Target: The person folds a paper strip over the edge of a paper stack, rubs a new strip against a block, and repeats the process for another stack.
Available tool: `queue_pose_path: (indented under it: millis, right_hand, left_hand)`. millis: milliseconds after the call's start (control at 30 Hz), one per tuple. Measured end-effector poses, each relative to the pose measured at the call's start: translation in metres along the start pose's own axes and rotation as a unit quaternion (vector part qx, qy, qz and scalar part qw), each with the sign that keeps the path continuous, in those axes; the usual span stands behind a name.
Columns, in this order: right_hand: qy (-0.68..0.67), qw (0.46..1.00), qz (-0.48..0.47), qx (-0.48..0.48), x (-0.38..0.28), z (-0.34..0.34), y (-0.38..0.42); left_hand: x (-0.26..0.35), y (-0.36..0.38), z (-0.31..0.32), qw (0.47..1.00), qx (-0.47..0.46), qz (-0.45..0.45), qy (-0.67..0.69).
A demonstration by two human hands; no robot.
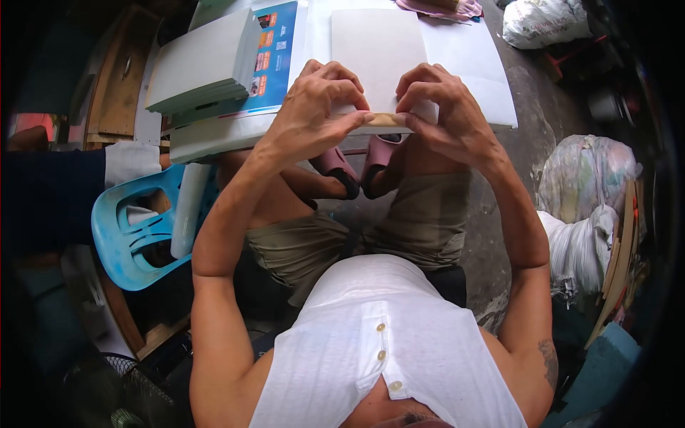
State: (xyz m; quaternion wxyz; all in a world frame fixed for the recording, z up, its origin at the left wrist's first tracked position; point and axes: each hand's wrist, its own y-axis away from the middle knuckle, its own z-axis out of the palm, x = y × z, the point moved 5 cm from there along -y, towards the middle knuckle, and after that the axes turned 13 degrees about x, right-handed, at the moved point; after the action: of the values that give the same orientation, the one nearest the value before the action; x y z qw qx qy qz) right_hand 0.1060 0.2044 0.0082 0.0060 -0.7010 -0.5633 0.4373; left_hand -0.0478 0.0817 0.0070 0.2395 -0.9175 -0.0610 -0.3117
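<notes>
An off-white sheet or board (377,43) lies flat on the white tabletop, reaching toward the near edge. Along its near end runs a narrow tan strip (385,120). My left hand (314,103) has its thumb tip on the strip's left end, with the fingers curled above it. At the other end, my right hand (453,107) presses its thumb against the same strip, fingers bent over the sheet. Both hands are closed in a pinch; what lies under the fingertips is partly hidden.
A stack of pale boards (203,60) rests on a blue printed sheet (282,57) at the table's left. A light blue plastic chair (114,232) holds a white roll (188,214). Plastic bags (589,178) and wood strips (619,250) stand at right. Pink cloth (457,8) lies at the back.
</notes>
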Motion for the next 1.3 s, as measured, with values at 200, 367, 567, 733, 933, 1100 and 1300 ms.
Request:
queue_pose_path:
  millis: [200, 367, 567, 733, 933, 1100, 1300]
  right_hand:
    - [0.012, 0.999, 0.033, -0.02, 0.003, 0.005, -0.005]
    - [0.072, 0.996, 0.026, -0.044, 0.002, 0.009, -0.005]
    - [0.088, 0.995, 0.007, -0.052, 0.003, 0.012, 0.001]
    - [0.085, 0.995, -0.014, -0.047, 0.004, 0.013, 0.004]
    - [0.071, 0.997, 0.031, 0.02, 0.015, 0.004, -0.002]
    - [0.004, 0.995, 0.057, 0.087, 0.024, -0.014, 0.005]
    - [0.02, 0.986, 0.111, 0.121, -0.002, -0.014, 0.036]
  left_hand:
    - [-0.003, -0.002, 0.002, 1.0, -0.014, -0.018, 0.012]
    - [-0.003, 0.0, 0.004, 1.0, 0.0, -0.001, 0.023]
    - [0.002, 0.007, 0.007, 0.998, 0.041, 0.036, -0.01]
    - [0.001, 0.01, 0.008, 0.997, 0.051, 0.055, -0.019]
    - [-0.007, 0.013, 0.008, 0.994, 0.101, 0.006, 0.032]
    - [0.015, 0.031, 0.004, 0.947, 0.237, 0.205, -0.076]
    - [0.04, 0.07, 0.042, 0.932, 0.194, 0.293, -0.086]
